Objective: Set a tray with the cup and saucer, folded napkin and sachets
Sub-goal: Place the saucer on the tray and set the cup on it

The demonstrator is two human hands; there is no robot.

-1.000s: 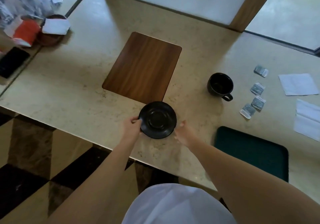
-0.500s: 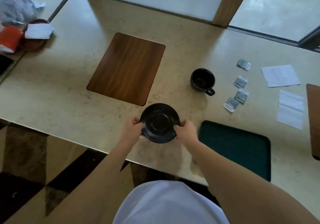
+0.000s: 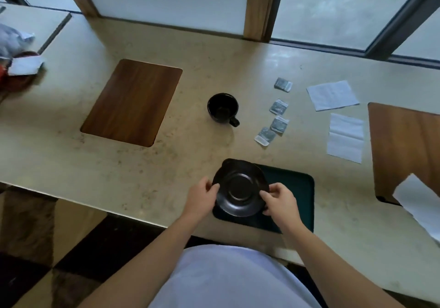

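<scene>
While both my left hand (image 3: pixel 202 195) and right hand (image 3: pixel 281 198) pinch the saucer (image 3: pixel 240 188) rim over the green tray's (image 3: pixel 297 188) near-left corner, it could land half off the edge and tip.

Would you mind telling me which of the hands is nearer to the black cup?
Left, narrowly. The left hand holds the saucer's left rim, below the cup; the right hand holds the right rim, farther down and right.
</scene>
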